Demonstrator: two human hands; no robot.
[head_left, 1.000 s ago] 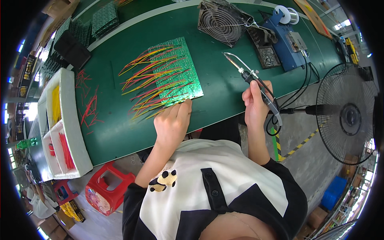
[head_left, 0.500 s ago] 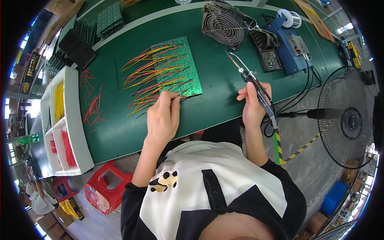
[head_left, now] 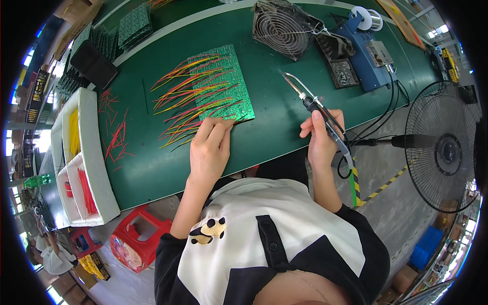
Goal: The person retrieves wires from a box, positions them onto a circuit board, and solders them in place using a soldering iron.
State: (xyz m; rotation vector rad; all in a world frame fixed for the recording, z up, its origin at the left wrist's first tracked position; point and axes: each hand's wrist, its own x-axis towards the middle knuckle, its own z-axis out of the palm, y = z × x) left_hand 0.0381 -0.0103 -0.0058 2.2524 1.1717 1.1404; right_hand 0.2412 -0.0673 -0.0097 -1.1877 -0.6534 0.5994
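A green circuit board (head_left: 239, 86) lies on the green bench, with several red, yellow and black wires (head_left: 175, 104) fanning out past its left side. At the board's near corner my left hand (head_left: 209, 147) is closed in a pinch. A thin dark wire (head_left: 179, 147) runs in under its fingers, and their tips partly hide it. My right hand (head_left: 324, 141) grips a soldering iron (head_left: 325, 119) by its handle. A curved metal tube runs alongside the iron, and its tip points up and left, above the bench and apart from the board.
A white foam box (head_left: 104, 168) with yellow and red wires stands at left, beside loose red wires (head_left: 118, 137). Behind are a caged fan (head_left: 280, 31), a blue solder-feeding unit (head_left: 363, 56) with a solder spool (head_left: 367, 19), and stacked boards (head_left: 134, 26). A floor fan (head_left: 446, 147) stands right.
My left hand has shifted slightly right along the board's near edge, its fingertips closer together. The soldering iron stays in my right hand, hardly moved. The whole view has tilted slightly.
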